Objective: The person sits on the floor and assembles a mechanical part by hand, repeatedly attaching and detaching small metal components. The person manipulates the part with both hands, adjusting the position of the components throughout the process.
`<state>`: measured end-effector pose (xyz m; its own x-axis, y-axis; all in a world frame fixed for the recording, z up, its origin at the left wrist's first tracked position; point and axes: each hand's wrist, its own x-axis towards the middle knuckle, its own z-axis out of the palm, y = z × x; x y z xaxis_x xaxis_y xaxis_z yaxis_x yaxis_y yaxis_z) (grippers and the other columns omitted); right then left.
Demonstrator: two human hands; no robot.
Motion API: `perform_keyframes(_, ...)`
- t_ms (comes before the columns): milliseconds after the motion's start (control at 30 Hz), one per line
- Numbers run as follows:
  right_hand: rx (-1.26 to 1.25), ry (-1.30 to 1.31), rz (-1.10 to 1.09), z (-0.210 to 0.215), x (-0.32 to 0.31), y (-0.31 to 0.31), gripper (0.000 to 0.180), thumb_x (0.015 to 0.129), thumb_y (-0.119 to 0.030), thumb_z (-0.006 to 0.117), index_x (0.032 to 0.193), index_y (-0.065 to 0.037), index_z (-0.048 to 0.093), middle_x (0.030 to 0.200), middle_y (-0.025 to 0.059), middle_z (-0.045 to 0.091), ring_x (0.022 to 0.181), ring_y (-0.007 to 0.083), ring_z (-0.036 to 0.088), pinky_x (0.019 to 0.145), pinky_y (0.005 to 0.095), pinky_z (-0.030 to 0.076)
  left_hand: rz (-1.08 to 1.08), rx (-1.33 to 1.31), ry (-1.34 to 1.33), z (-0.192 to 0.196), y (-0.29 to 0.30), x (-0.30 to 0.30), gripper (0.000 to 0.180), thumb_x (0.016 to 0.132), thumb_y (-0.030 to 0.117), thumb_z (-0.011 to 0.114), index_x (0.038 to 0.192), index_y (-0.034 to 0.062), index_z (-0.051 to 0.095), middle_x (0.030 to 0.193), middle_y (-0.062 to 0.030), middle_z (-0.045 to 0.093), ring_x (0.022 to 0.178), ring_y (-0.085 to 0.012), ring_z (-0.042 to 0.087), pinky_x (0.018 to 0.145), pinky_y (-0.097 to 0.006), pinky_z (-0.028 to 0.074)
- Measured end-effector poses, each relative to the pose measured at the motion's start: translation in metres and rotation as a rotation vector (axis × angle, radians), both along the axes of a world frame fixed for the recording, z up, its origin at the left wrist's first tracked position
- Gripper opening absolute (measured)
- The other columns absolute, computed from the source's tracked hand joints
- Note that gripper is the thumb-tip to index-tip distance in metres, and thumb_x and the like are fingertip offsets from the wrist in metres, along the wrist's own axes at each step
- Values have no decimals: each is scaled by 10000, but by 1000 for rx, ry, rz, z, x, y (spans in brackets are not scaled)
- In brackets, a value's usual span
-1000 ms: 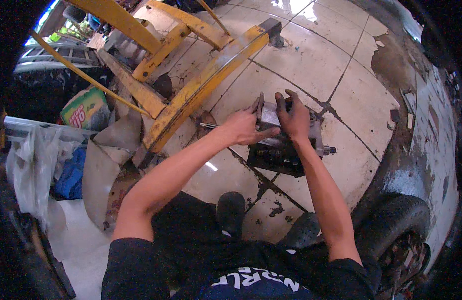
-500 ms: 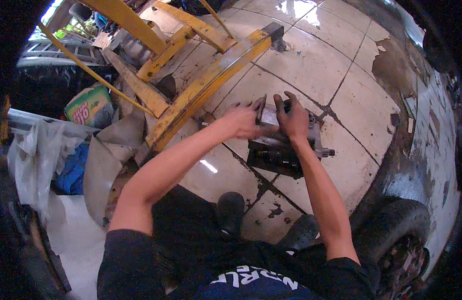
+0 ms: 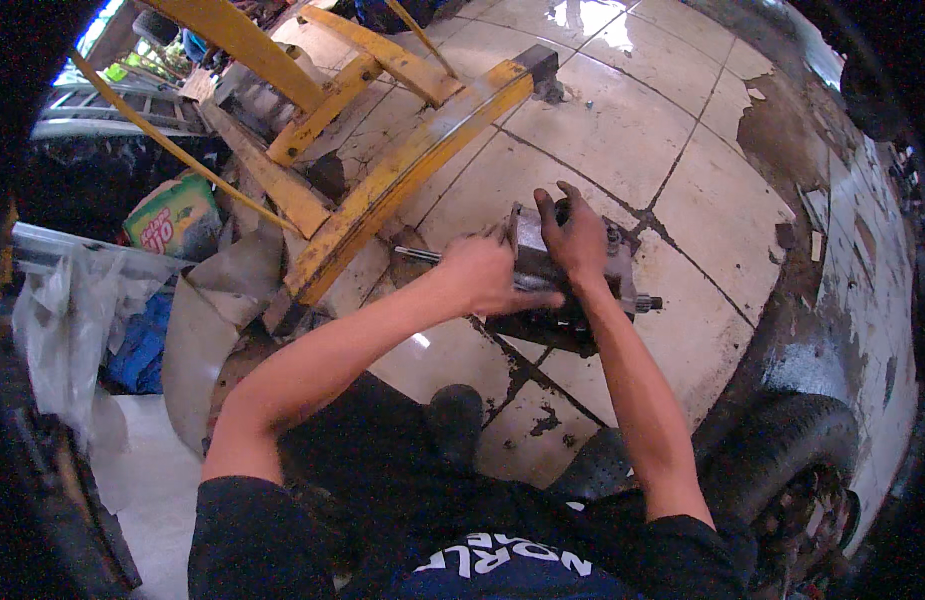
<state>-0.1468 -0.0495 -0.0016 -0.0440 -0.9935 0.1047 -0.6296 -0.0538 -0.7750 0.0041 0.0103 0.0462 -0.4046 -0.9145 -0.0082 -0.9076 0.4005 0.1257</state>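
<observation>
The metal block point(image 3: 567, 285) sits on the tiled floor point(image 3: 622, 130), and everything else is placed from it. The right hand point(image 3: 579, 240) lies on its top; the left hand point(image 3: 487, 275) is at its left side, over a rod point(image 3: 417, 254) that sticks out leftward. A short shaft point(image 3: 650, 302) juts from its right. The steel frame point(image 3: 382, 190) lies left of and behind it. A tyre point(image 3: 782, 450) stands to its right, nearer the person. Bags point(image 3: 177, 215) lie far left, beyond the frame.
</observation>
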Motion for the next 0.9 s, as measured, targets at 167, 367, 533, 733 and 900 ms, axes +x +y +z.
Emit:
perform_keyframes(167, 0, 13, -8, 0, -2, 2, 580, 904, -531, 555, 1189, -29, 617, 944, 227, 685, 892, 382, 664, 785, 443, 510, 128, 418, -223, 10, -23, -15, 1156, 664, 933, 384, 1167, -83, 612, 1203, -286, 583, 1118, -375, 594, 926, -487, 478)
perform_keyframes(367, -34, 7, -13, -7, -3, -5, 556, 909, -504, 562, 1186, -26, 620, 941, 231, 685, 888, 383, 669, 788, 432, 518, 151, 662, -339, 31, -30, -21, 1220, 673, 933, 364, 1339, -85, 458, 1368, -266, 467, 1281, -377, 455, 1016, -468, 407)
perform_keyframes(533, -25, -11, -7, -1, -6, 1, 553, 918, -490, 556, 1192, -13, 612, 951, 232, 686, 894, 376, 672, 783, 426, 520, 70, 209, -316, 29, 11, -36, 1245, 667, 927, 387, 1387, -88, 398, 1447, -258, 384, 1341, -392, 375, 1050, -471, 371)
perform_keyframes(733, 25, -60, 4, -8, -8, -5, 567, 921, -497, 547, 1185, 1, 608, 960, 224, 688, 906, 377, 667, 810, 454, 513, 165, 589, -337, 39, -27, -46, 1116, 699, 907, 374, 1212, -62, 584, 1242, -252, 574, 1164, -382, 558, 980, -450, 443)
perform_keyframes(900, 10, -39, 10, -3, -7, -2, 561, 921, -493, 549, 1186, -1, 606, 974, 236, 683, 914, 390, 664, 815, 455, 513, 161, 410, -63, 10, -27, 5, 683, 838, 640, 573, 990, -16, 690, 950, -201, 692, 931, -357, 665, 828, -447, 519)
